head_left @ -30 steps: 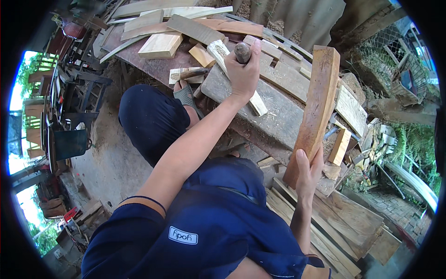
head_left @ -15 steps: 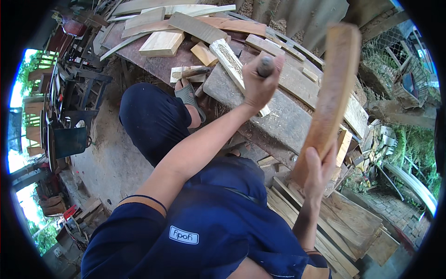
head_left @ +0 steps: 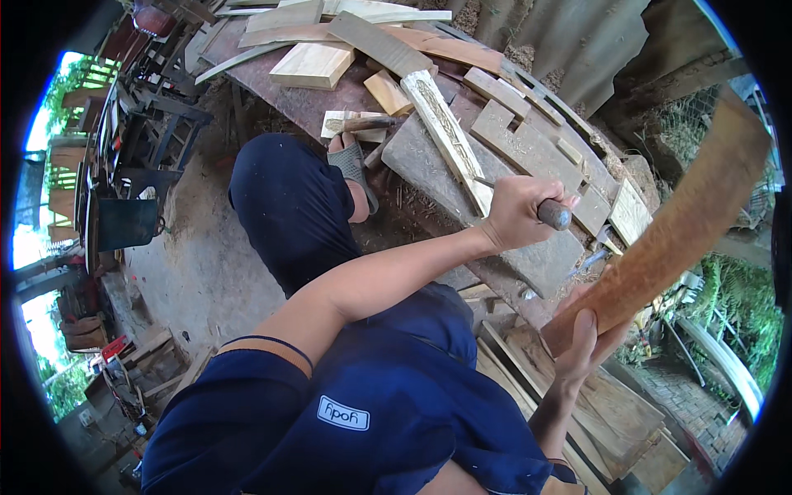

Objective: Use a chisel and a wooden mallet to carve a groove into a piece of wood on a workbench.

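My left hand [head_left: 518, 213] is wrapped round a chisel [head_left: 556, 216], its round handle end poking out past the thumb side. The thin blade reaches left to a pale carved strip of wood [head_left: 441, 136], meeting it near its lower end. Grooved carving shows along the strip's upper face, and it lies slantwise on a thick grey board [head_left: 421, 177]. In my right hand [head_left: 582, 342] is a long, flat brown wooden mallet [head_left: 672, 235], gripped at its narrow lower end. The mallet is raised out to the right, apart from the chisel handle.
Another wooden-handled tool [head_left: 371, 123] rests by a small pale block near my sandalled foot [head_left: 353, 169]. Several boards and a thick block [head_left: 313, 64] crowd the far bench. A notched board [head_left: 528, 148] lies beyond the strip. Planks [head_left: 610, 392] lean at lower right.
My left hand and the chisel have moved right and nearer, toward the strip's lower end. The mallet has swung from nearly upright out to the right. The whole view has shifted slightly.
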`<action>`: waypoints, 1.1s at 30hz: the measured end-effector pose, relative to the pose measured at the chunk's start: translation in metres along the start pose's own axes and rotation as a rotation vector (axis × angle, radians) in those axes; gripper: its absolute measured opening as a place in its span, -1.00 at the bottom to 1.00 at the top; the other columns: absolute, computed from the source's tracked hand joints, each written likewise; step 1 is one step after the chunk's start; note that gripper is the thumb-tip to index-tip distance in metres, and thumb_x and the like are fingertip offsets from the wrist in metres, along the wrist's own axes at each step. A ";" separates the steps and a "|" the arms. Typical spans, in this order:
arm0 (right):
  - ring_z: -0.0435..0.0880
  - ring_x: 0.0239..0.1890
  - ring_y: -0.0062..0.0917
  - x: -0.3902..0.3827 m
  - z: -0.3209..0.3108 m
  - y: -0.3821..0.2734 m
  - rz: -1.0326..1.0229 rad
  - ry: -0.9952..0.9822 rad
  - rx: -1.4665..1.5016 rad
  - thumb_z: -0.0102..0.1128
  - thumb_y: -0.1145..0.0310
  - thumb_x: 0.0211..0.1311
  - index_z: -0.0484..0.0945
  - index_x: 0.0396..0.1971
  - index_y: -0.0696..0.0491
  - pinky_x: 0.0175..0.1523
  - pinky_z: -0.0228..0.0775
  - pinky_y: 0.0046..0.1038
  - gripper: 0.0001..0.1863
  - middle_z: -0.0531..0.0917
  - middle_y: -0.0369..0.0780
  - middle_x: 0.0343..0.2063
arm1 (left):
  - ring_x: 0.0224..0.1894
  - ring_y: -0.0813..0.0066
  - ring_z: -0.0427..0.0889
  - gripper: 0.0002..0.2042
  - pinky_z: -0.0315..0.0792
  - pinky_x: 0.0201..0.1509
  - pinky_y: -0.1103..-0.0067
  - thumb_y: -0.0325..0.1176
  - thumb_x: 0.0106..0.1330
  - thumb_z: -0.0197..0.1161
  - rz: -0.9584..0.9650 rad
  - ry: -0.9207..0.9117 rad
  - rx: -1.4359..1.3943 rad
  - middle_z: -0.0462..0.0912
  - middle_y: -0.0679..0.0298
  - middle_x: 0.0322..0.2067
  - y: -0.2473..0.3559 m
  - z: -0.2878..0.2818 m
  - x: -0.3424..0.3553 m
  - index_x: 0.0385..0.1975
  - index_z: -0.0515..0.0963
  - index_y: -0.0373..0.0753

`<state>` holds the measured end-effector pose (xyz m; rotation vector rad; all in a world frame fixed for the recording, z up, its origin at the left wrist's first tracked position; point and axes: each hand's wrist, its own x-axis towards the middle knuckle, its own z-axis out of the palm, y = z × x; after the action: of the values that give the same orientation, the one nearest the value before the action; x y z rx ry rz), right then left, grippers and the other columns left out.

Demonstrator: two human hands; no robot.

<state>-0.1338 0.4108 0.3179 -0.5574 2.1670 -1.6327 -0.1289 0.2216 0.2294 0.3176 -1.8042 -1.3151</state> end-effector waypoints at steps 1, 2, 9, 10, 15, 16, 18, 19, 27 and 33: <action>0.51 -0.08 -0.40 0.000 0.009 -0.014 0.077 -0.032 -0.116 0.16 0.29 0.02 0.29 0.19 0.33 0.08 0.33 -0.34 -0.29 0.54 -0.03 -0.17 | -0.64 0.16 0.48 -0.76 0.32 -0.57 0.46 -0.38 0.12 0.37 -0.006 -0.012 0.017 0.45 0.16 -0.68 -0.002 -0.001 -0.001 -0.66 0.42 -0.19; 0.52 -0.10 -0.40 0.002 0.017 -0.023 0.150 -0.070 -0.234 0.16 0.28 0.03 0.29 0.18 0.32 0.07 0.33 -0.35 -0.30 0.54 -0.04 -0.19 | -0.64 0.15 0.48 -0.76 0.32 -0.57 0.46 -0.38 0.10 0.39 -0.012 -0.017 0.034 0.44 0.16 -0.69 -0.002 -0.002 -0.001 -0.66 0.43 -0.19; 0.55 -0.16 -0.42 0.008 0.024 -0.002 -0.018 -0.095 -0.110 0.27 0.29 0.10 0.26 0.18 0.30 0.00 0.39 -0.39 -0.32 0.57 -0.08 -0.19 | -0.60 0.79 0.31 -0.74 0.17 -0.56 0.70 -0.59 0.20 0.25 -0.097 0.096 -0.171 0.40 0.49 -0.69 -0.028 -0.020 0.026 -0.71 0.39 -0.28; 0.55 -0.16 -0.42 0.008 0.024 0.003 -0.016 -0.087 -0.109 0.27 0.29 0.10 0.26 0.18 0.30 0.00 0.39 -0.39 -0.32 0.57 -0.08 -0.19 | -0.61 0.83 0.30 -0.69 0.16 -0.56 0.72 -0.49 0.28 0.27 -0.080 0.169 -0.200 0.40 0.54 -0.69 -0.037 -0.028 0.036 -0.72 0.40 -0.21; 0.48 -0.02 -0.45 0.006 0.023 0.013 0.017 -0.061 0.022 0.24 0.30 0.15 0.25 0.21 0.28 0.12 0.29 -0.40 -0.33 0.51 -0.09 -0.05 | -0.76 0.82 0.20 -0.62 0.06 -0.68 0.73 -0.31 0.35 0.26 -0.298 0.366 -0.424 0.29 0.54 -0.77 -0.049 -0.059 0.056 -0.73 0.32 -0.11; 0.48 -0.02 -0.45 0.006 0.023 0.014 0.019 -0.060 0.022 0.24 0.30 0.15 0.25 0.21 0.28 0.12 0.29 -0.40 -0.33 0.51 -0.09 -0.05 | -0.76 0.82 0.19 -0.64 0.06 -0.69 0.73 -0.30 0.35 0.26 -0.317 0.380 -0.448 0.29 0.54 -0.77 -0.042 -0.060 0.057 -0.70 0.33 -0.11; 0.48 -0.05 -0.46 0.007 0.024 0.017 0.010 -0.049 0.032 0.24 0.28 0.16 0.27 0.19 0.28 0.09 0.30 -0.41 -0.35 0.51 -0.11 -0.08 | -0.77 0.81 0.17 -0.65 0.06 -0.69 0.73 -0.30 0.35 0.26 -0.340 0.394 -0.473 0.29 0.53 -0.77 -0.036 -0.058 0.054 -0.68 0.34 -0.11; 0.48 -0.05 -0.46 0.007 0.024 0.018 0.011 -0.048 0.031 0.24 0.28 0.16 0.27 0.19 0.28 0.09 0.30 -0.41 -0.35 0.51 -0.11 -0.08 | -0.77 0.81 0.17 -0.66 0.07 -0.69 0.72 -0.30 0.36 0.25 -0.340 0.383 -0.456 0.29 0.52 -0.78 -0.035 -0.057 0.053 -0.67 0.34 -0.12; 0.48 -0.14 -0.49 0.004 0.027 0.022 0.066 -0.041 0.004 0.25 0.23 0.17 0.33 0.11 0.26 0.03 0.33 -0.42 -0.41 0.55 -0.14 -0.20 | -0.63 0.82 0.19 -0.59 0.06 -0.58 0.66 -0.34 0.38 0.22 -0.321 0.351 -0.331 0.29 0.56 -0.75 -0.031 -0.055 0.049 -0.76 0.32 -0.20; 0.49 -0.13 -0.49 0.007 0.028 0.027 0.077 -0.060 0.023 0.26 0.21 0.16 0.33 0.12 0.26 0.03 0.33 -0.42 -0.39 0.54 -0.14 -0.18 | -0.63 0.81 0.19 -0.59 0.06 -0.58 0.64 -0.35 0.38 0.22 -0.339 0.339 -0.318 0.27 0.56 -0.75 -0.036 -0.054 0.043 -0.76 0.32 -0.22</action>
<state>-0.1281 0.3911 0.2847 -0.5038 2.0976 -1.5781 -0.1234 0.1441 0.2229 0.6473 -1.2713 -1.6438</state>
